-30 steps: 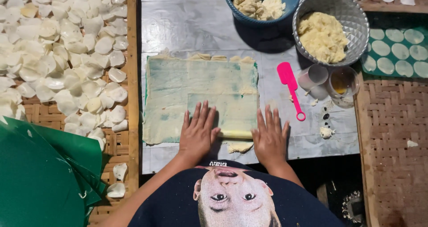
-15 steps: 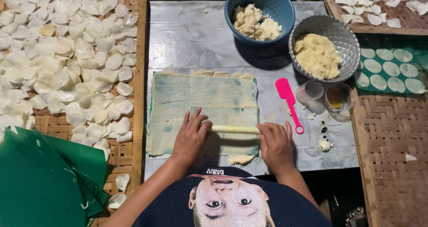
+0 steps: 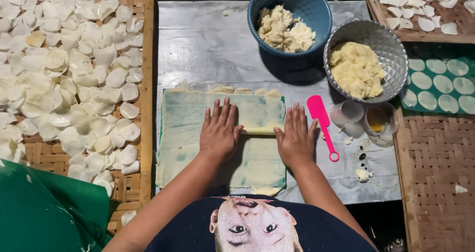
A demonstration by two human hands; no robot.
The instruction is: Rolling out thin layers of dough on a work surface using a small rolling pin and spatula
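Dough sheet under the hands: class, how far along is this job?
Done: many pale discs lie spread on the woven tray. In hand: left hand and right hand press a roller across the flattened dough sheet. Left: both bowls, blue and metal, hold dough.

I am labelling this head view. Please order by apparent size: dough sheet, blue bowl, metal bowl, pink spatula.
1. dough sheet
2. blue bowl and metal bowl, which look about alike
3. pink spatula

Pale rolling pin [image 3: 258, 130] lies crosswise on thin yellowish dough sheet [image 3: 188, 133], w/ green backing, flat on table.
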